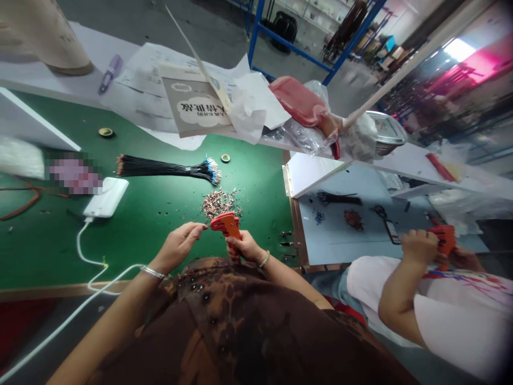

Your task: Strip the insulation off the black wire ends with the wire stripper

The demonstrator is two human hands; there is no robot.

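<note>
My right hand point(247, 247) is wrapped round the handle of an orange and red wire stripper point(229, 223), its jaws pointing left. My left hand point(181, 247) is closed in a pinch just left of those jaws. A thin wire point(206, 226) shows at its fingertips, reaching to the stripper's mouth; most of it is hidden. Behind the stripper, a pile of small copper-coloured and dark scraps point(216, 203) lies on the green table point(160, 235). Farther back rests a tied bundle of black wires point(160, 167), with blue and silvery ends at its right.
A white power bank point(106, 198) with a white cable point(84, 248) lies left. Two tape rolls, one small point(225, 159), are on the table. A shelf with papers point(196, 101) runs above. At right, a co-worker point(425, 289) holds another orange stripper point(444, 239).
</note>
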